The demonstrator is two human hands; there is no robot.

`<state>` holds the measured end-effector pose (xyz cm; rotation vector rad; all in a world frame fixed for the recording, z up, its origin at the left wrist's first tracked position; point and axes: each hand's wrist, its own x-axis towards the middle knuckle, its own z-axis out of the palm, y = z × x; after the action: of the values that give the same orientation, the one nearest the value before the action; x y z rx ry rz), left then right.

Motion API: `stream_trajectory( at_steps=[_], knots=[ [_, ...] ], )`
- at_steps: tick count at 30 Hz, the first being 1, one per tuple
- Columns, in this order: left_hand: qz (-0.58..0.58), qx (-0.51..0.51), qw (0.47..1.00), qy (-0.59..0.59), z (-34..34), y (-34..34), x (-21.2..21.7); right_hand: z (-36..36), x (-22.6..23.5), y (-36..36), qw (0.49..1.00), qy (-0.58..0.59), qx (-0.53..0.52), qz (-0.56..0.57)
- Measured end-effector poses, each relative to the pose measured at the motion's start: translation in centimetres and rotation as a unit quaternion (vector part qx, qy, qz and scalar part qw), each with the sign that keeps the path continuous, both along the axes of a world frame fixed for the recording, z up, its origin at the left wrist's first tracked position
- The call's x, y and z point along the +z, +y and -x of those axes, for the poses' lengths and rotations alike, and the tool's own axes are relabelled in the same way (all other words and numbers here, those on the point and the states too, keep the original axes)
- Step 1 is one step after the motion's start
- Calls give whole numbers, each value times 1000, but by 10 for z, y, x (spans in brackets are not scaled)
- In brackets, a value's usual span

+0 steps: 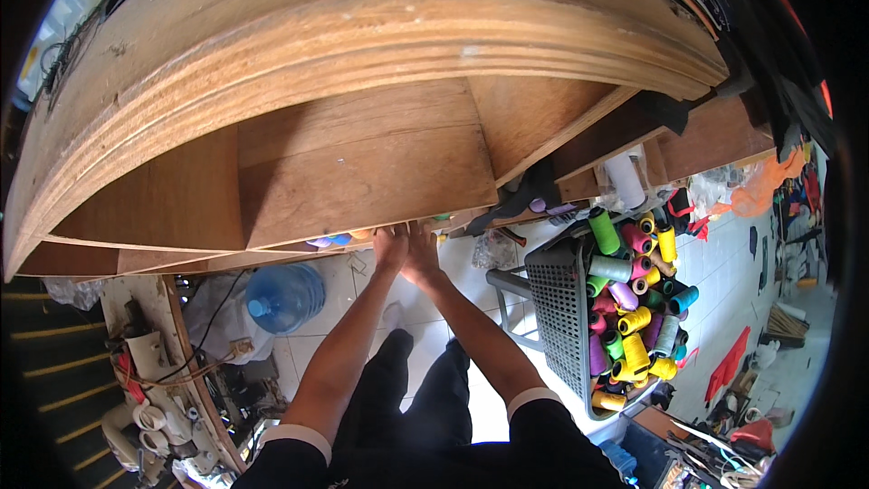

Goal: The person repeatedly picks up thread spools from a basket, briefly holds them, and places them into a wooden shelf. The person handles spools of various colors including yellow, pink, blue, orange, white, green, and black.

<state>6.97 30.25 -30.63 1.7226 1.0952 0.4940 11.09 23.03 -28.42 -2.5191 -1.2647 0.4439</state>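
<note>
Both my arms stretch forward to the wooden shelf unit [362, 177]. My left hand [390, 246] and my right hand [421, 252] are side by side at the lower edge of its front compartment. Their fingers go in under the board, so their tips and anything they hold are hidden. Just left of my left hand, blue and purple rounded things [337, 240], which look like thread cones, show below the board. A bit of green [442, 216] shows beside my right hand. A grey plastic basket [558, 317] heaped with colourful thread cones [636, 353] stands to my right.
The basket rests by a grey stool [509, 285]. A blue water bottle [288, 297] stands on the tiled floor at left, near a sewing machine [149, 398]. Red cloth [728, 364] lies on the floor at right. Clear plastic bags [493, 250] are near the shelf.
</note>
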Motion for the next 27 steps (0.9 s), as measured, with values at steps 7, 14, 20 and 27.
stream_trajectory(
  at_steps=[7,14,20,27],
  knots=[
    [71,-1,997,-3,-4,-4,-17,-5,-10,0,999,-16,17,34],
    [39,26,997,-60,10,-27,-5,0,-16,-19,998,-57,31,-10],
    [-24,-103,993,51,138,-87,-24,32,-18,-134,996,34,-20,-82],
    [-70,-376,856,347,406,-112,-119,71,39,-321,950,138,-272,-61]
  ],
)
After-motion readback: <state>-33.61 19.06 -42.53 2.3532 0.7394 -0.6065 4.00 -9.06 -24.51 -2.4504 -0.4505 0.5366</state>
